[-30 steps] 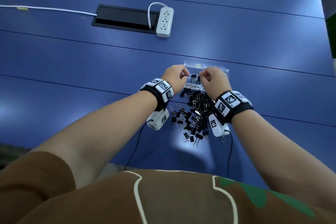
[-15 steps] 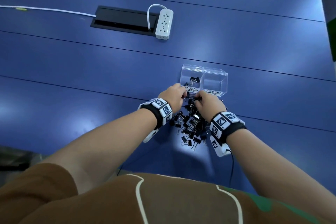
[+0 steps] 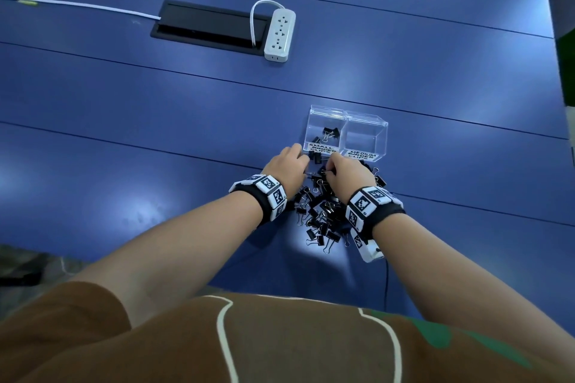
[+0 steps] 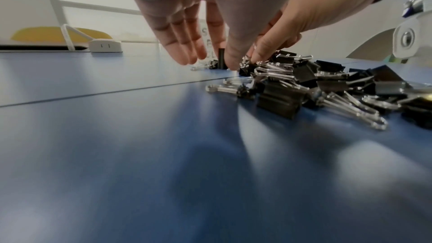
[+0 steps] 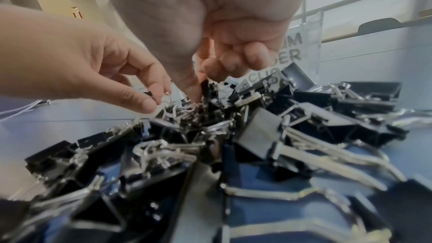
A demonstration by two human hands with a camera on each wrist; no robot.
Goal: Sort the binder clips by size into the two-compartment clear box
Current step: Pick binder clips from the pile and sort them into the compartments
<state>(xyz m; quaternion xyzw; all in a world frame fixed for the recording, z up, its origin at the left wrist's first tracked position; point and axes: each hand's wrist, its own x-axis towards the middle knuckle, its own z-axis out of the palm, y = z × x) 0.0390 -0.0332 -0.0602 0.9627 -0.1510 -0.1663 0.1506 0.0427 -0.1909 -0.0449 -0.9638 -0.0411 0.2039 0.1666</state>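
Note:
A clear two-compartment box (image 3: 367,121) stands on the blue table. Its left compartment, labelled for small clips, holds a few black clips (image 3: 329,133); the right one, labelled medium, looks empty. A pile of black binder clips (image 3: 320,214) (image 4: 304,80) (image 5: 233,136) lies just in front of the box. My left hand (image 3: 289,165) reaches down at the pile's far left, thumb and forefinger pinching a clip's wire handle (image 5: 166,96). My right hand (image 3: 345,172) is beside it, fingers curled, thumb and forefinger pinching a black clip (image 5: 206,88) at the top of the pile.
A white power strip (image 3: 279,36) lies beside a black cable hatch (image 3: 205,25) at the back of the table, with a white cord (image 3: 77,5) running off to the left. Bare blue tabletop (image 3: 124,149) lies left of the pile.
Both hands have drawn back from over the box to the far end of the pile and now pick at clips there. The box is uncovered again.

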